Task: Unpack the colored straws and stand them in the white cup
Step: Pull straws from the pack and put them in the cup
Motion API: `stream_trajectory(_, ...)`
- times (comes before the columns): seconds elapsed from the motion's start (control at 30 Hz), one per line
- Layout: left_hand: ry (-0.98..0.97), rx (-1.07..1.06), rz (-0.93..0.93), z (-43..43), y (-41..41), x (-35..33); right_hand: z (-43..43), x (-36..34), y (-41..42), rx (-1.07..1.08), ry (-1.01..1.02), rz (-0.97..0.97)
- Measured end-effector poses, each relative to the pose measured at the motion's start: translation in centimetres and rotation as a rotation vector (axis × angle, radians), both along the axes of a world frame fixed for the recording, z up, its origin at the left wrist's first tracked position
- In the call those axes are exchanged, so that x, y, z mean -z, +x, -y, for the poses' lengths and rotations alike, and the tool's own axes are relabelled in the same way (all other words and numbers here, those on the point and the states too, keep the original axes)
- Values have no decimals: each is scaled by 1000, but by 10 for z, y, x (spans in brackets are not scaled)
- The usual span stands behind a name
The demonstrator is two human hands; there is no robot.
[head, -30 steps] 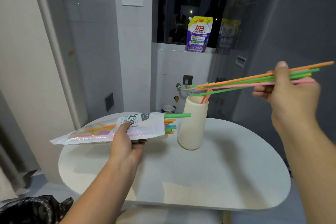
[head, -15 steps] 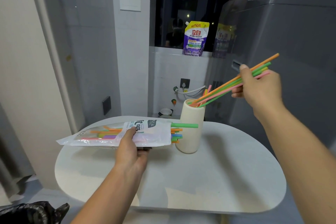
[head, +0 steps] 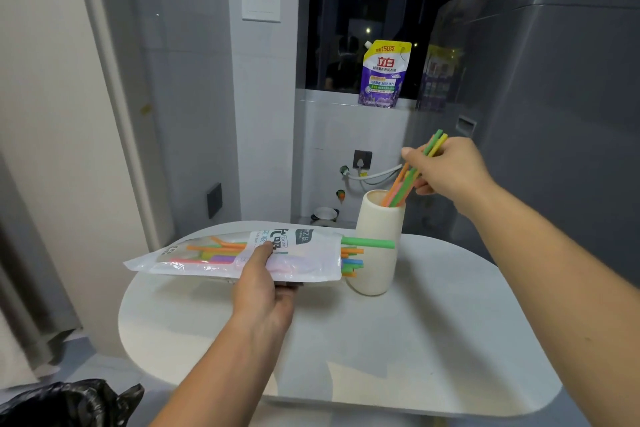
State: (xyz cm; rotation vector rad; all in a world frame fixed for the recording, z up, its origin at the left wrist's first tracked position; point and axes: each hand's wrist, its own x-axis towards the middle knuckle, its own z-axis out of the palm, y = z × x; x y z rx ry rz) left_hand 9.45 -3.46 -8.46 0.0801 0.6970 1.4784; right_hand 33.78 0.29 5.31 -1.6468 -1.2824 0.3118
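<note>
Since a second ago our right hand has swung down from the upper right. The colored straws it pinches now slant steeply, their lower ends inside the white cup, which stands at centre frame on the bench. Our left hand grips the plastic packet, printed "Drink" and "Straw", just left of the cup, with more straws poking from its open end. Behind, a purple pouch reads "立白" and "150克".

The right hand has swung its bundle of thin coloured plastic straws from nearly level to steeply tilted. Their lower ends now sit inside the tall white cup.
</note>
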Motion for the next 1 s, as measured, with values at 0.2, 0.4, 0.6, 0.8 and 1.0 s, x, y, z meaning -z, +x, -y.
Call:
stream_trajectory(0.2,5,-9,-4,-1,-1,-1,-4,14,-5,40,9,21)
stream_trajectory(0.4,22,-12,10,-1,-2,-3,23,26,-13,195,215,-77)
stream_trajectory(0.6,42,-17,18,2,-3,-7,65,80,-54,88,187,-243)
stream_trajectory(0.8,95,-7,-51,9,1,-10,73,98,-77,-168,-50,-321)
stream_trajectory(1.0,96,-56,-71,12,0,-13,80,99,-78,-268,-83,-416)
